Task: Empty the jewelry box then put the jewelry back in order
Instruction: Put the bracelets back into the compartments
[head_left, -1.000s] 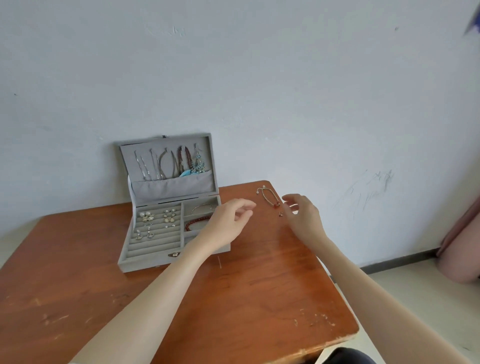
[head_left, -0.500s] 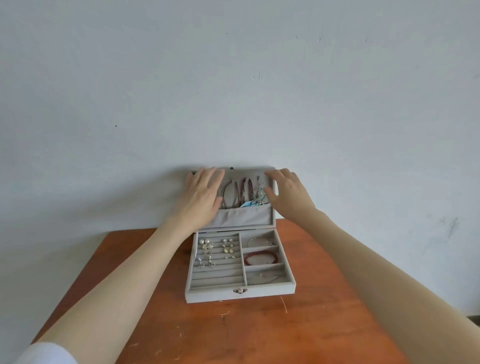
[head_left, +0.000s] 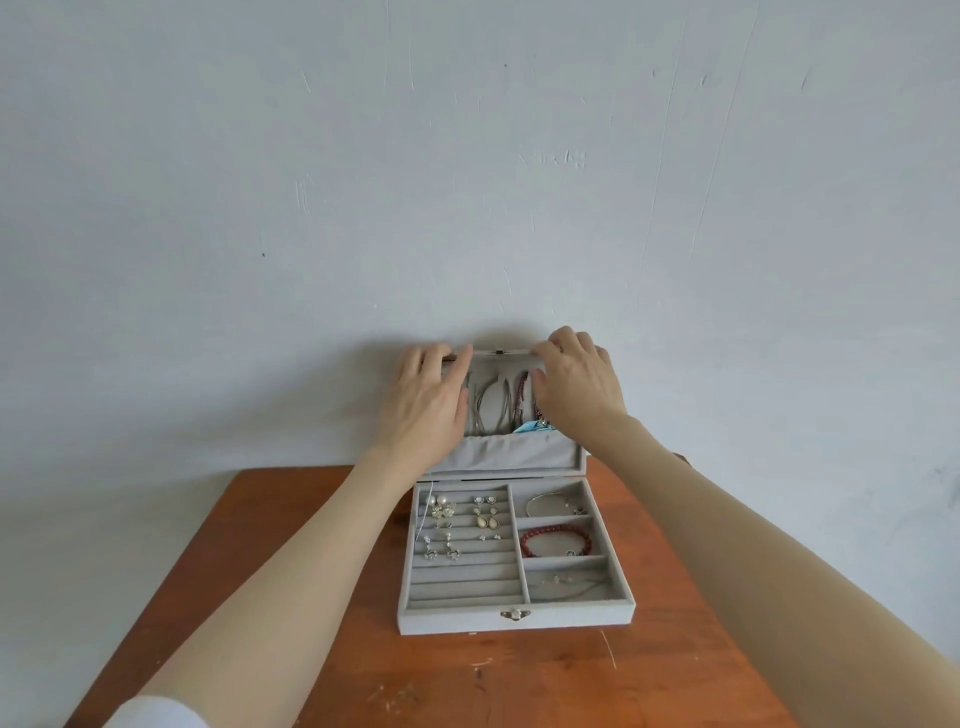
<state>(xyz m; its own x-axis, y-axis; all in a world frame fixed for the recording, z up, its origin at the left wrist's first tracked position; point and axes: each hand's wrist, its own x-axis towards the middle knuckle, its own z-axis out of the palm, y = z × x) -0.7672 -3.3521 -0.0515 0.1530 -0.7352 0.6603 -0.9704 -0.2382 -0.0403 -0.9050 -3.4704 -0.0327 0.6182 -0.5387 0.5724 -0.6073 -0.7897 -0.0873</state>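
Note:
A grey velvet jewelry box (head_left: 457, 623) stands open on a wooden table (head_left: 519, 680), its lid (head_left: 509, 456) upright against the wall. My left hand (head_left: 423, 400) holds the lid's top left corner, fingers over its upper edge. My right hand (head_left: 579, 387) grips the top right corner, fingers curled over the edge and thumb on the inner face. Necklaces (head_left: 491, 402) hang inside the lid between my hands. In the tray lie several earrings (head_left: 447, 512), a silver bangle (head_left: 550, 501), a red bead bracelet (head_left: 556, 540) and a thin chain (head_left: 566, 579).
A plain white wall (head_left: 467, 182) rises directly behind the box. The table's left edge (head_left: 171, 571) slants away, with pale floor beyond it. Bare scratched wood lies in front of the box's clasp (head_left: 514, 614).
My hands left the tabletop right of the box and went to the lid. Since half a second ago they slid up to its top edge. The view now faces the box squarely.

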